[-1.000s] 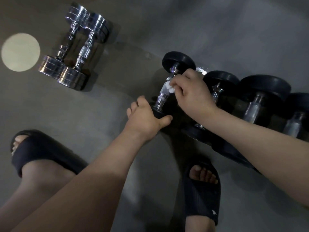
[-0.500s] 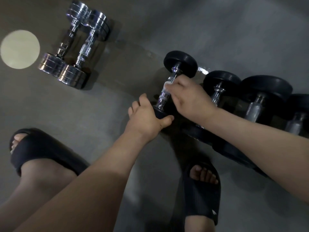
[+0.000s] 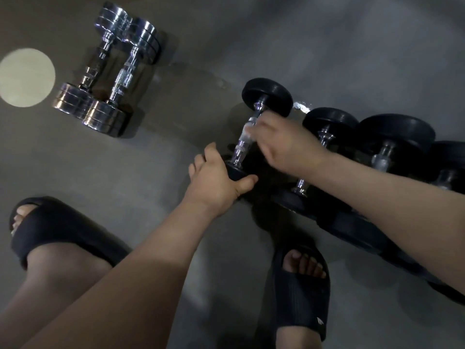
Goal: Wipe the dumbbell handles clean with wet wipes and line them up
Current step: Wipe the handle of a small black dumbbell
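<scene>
L hand (image 3: 216, 182) grips the near head of the black dumbbell (image 3: 267, 96): thumb hooked round the R side, fingers wrapped over the top. R hand (image 3: 284, 144) is on its chrome handle (image 3: 240, 149), fingers curled onto the upper half. That hand is motion-blurred. A pale smear at the fingertips could be the wipe, can't tell for sure.

The dumbbell sits mid-floor w/ its far head pointing away and a bit R. Can't tell if the near head is off the floor.

Tight on its R: the row of black dumbbells (image 3: 397, 132) starts just beside it. Three more show, heads close together, running toward the R. The R forearm crosses over them.

Open on its L: a wide stretch of bare grey floor (image 3: 163, 157) lies btw it and the chrome dumbbells (image 3: 108, 71). That pair lies side by side, heads touching, well apart at far L. A pale round patch (image 3: 25, 76) lies on the floor just L of the pair.

More bare floor beyond the row's far heads.

Near side: L slide (image 3: 63, 230) is well off to the L. R slide (image 3: 302, 293) is near the row's near heads, so room is narrow there.
</scene>
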Tool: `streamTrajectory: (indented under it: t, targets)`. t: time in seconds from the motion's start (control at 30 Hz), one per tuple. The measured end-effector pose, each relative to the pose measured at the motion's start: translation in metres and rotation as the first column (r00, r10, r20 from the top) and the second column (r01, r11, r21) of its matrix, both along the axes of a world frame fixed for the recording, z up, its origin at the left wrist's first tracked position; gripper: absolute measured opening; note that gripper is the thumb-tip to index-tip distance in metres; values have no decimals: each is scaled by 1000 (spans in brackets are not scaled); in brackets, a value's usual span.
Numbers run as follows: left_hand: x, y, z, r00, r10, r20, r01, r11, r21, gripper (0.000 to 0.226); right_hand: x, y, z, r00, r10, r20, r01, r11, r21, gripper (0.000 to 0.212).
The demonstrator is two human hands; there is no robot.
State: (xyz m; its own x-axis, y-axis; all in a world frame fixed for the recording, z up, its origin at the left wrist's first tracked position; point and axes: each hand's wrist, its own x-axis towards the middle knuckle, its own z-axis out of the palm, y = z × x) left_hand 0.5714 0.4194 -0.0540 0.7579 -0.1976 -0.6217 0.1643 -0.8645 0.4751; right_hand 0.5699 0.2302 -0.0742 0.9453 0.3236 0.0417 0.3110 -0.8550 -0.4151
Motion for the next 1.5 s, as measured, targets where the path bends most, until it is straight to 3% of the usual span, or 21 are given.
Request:
streamTrajectory:
  t: [0.1, 0.23, 0.33, 0.43, 0.5, 0.63, 0.7, 0.8, 0.97, 1.1, 1.17, 1.27, 1.33, 1.43, 1.5]
  targets:
    - [0, 0, 0, 1000, 0, 8, 0, 1000, 1, 117, 7, 0, -1, 974, -220, 45, 223, 971, -81, 34]
    - [0, 1, 0, 1000, 10, 6, -10, 1000, -6, 117, 2, 3, 4, 986, -164, -7, 162, 978, -131, 34]
    - [-1, 0, -1, 1000, 18, 17, -18, 1000, -8, 118, 11, 0, 3, 975, -223, 16, 222, 957, -184, 31]
    - [-1, 0, -2, 1000, 17, 23, -16, 1000, -4, 118, 10, 4, 0, 969, -247, 19, 248, 961, -127, 29]
    - [0, 1, -2, 1000, 9, 20, -9, 1000, -1, 118, 4, 6, 0, 983, -182, 2, 182, 983, -37, 31]
    - [2, 3, -1, 1000, 0, -3, 0, 1000, -11, 118, -6, 7, 6, 978, 199, -57, -200, 980, -8, 32]
    - [3, 3, -1, 1000, 2, -3, -2, 1000, -11, 118, 5, -1, 6, 988, 152, -19, -153, 988, -17, 32]
    - [6, 5, -2, 1000, 3, -6, -3, 1000, -12, 118, 13, -4, 0, 996, -83, 19, 82, 996, 28, 29]
    - [9, 8, -2, 999, -7, -31, 6, 1000, -26, 116, -3, 9, 7, 956, 286, -62, -286, 958, 5, 34]
    - [15, 13, -4, 999, -3, -55, 1, 999, -51, 118, 18, -2, 4, 997, 73, -7, -73, 997, 37, 28]
    - [18, 16, -4, 997, -12, -71, 7, 998, -61, 117, 11, 7, 2, 992, 126, -9, -125, 991, 45, 29]
    - [21, 19, -4, 994, -23, -107, 15, 997, -72, 117, 1, 18, 12, 924, 375, -73, -376, 927, 7, 41]
    - [24, 21, -3, 992, -24, -122, 15, 997, -75, 116, 13, 8, 11, 939, 341, -36, -342, 940, 0, 37]
    - [28, 23, -1, 991, -28, -128, 19, 997, -75, 116, 19, 2, 4, 992, 123, 16, -124, 990, 71, 28]
    - [29, 23, -1, 991, -36, -131, 26, 997, -75, 115, 10, 10, 1, 983, 184, 0, -184, 980, 69, 26]
